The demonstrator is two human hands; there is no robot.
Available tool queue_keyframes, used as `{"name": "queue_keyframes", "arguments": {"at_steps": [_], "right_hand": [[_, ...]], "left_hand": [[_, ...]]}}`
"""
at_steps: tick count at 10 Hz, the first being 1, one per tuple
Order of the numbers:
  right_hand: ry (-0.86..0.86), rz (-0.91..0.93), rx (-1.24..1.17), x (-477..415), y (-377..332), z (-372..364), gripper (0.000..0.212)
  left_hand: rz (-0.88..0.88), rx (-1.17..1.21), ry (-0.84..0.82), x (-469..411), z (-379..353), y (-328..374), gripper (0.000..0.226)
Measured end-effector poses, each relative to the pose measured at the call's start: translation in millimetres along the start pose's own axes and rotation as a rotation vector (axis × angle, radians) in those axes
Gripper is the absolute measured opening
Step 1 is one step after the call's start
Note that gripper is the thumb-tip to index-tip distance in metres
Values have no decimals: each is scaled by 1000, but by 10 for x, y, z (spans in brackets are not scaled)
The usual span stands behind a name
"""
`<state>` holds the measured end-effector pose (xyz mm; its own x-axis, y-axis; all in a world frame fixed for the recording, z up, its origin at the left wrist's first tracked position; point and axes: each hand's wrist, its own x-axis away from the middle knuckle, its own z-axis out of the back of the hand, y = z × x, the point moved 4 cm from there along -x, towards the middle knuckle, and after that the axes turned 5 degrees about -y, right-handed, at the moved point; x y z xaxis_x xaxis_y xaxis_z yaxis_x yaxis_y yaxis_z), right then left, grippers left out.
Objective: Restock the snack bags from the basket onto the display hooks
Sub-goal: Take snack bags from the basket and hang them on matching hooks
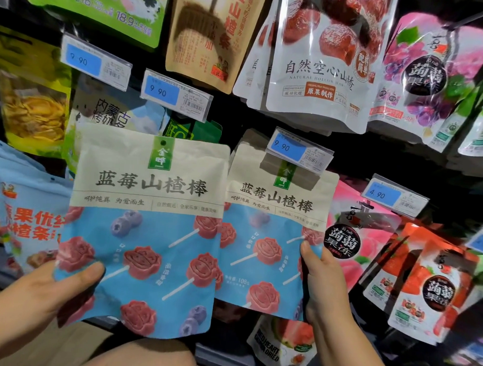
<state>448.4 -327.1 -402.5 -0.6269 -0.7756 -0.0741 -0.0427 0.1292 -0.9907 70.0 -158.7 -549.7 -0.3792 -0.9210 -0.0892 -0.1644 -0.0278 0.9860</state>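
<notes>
Restocking in progress: the left hand (47,291) pinches a free blueberry-hawthorn bag (145,228) at its lower left corner, unhung, while the right hand (324,284) clasps the lower right edge of a matching hung bag (274,233) beneath its price tag (299,152); basket unseen.

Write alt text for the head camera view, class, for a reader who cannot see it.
A person's left hand holds up a blue-and-cream snack bag, while the right hand grips a matching bag hanging below a 9.90 price tag. Other snack bags on display hooks surround them.
</notes>
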Motion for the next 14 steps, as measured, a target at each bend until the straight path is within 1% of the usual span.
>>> {"name": "queue_keyframes", "arguments": {"at_steps": [1,2,3,4,5,6,7,8,9,10,11,12,13,14], "right_hand": [[19,-6,14,-30,-13,-6,15],[36,-23,25,-83,-32,-29,16],[50,-35,14,-134,-60,-55,15],[48,-11,31,-150,-65,-42,15],[33,5,29,-119,-53,-11,16],[38,9,25,-93,-60,20,16],[63,3,40,-72,-76,67,17],[64,-11,60,-45,-78,82,16],[53,-8,71,-27,-73,58,14],[38,12,60,-27,-68,33,14],[31,10,27,-20,-71,3,14],[16,-2,-11,-10,-65,-24,15],[-6,-15,-55,13,-47,-63,17],[-31,-10,-88,34,-35,-100,19]], "left_hand": [[-35,41,3,340,-695,862,18],[-39,31,-121,348,-859,933,37],[27,48,-45,310,-794,868,18],[54,117,-134,331,-795,849,44],[71,125,-146,346,-709,770,81],[61,160,-176,306,-772,791,84],[71,182,-179,312,-822,804,78],[34,164,-146,332,-909,878,57],[48,144,-99,359,-917,887,55],[71,191,-191,281,-879,791,48],[155,252,-337,221,-940,693,83],[251,376,-441,173,-1156,657,87],[314,459,-486,171,-1349,609,87],[355,511,-505,186,-1515,546,93]]}}
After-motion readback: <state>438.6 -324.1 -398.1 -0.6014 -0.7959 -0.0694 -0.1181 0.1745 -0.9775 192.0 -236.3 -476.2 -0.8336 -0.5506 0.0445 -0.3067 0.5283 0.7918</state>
